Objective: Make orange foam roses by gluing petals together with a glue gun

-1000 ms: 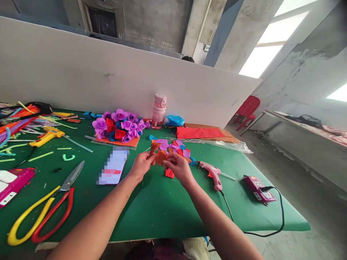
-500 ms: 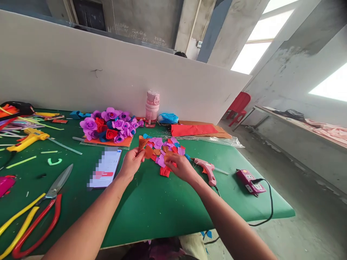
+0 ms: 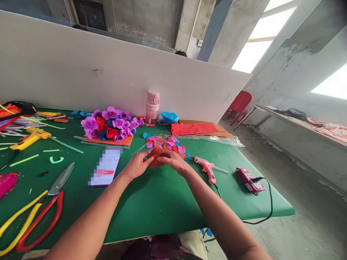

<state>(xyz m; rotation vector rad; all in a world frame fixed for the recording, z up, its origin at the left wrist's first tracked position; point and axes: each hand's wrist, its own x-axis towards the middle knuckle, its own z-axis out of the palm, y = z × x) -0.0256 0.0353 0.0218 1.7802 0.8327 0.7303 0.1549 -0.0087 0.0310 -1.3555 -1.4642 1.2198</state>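
A long white board (image 3: 121,76) stands beyond my hands, and below them spreads the green table (image 3: 159,209). Past my left hand sits the bunch of purple, red and blue flowers (image 3: 111,124); nearer to me, off to the left of that hand, lie the big scissors (image 3: 58,183), their handles spread. A red paper strip (image 3: 193,129) lies beyond my right hand, and the phone (image 3: 107,168) is just left of my left hand. The pink glue gun (image 3: 207,169) rests to the right of my right hand. The hands themselves show the change: my right hand (image 3: 175,162) has come away from the loose petals (image 3: 173,142) to meet my left hand (image 3: 138,165), so both now seem to work on one piece instead of one holding while the other reaches. They nearly touch, fingers bent inward, the left pinching the brown paper (image 3: 155,163) and the right bent over it; I cannot tell how firmly the right fingertips grip. That paper is between my hands, just in front of the petals. Smallest is a bit of red between my fingers, too covered to identify.
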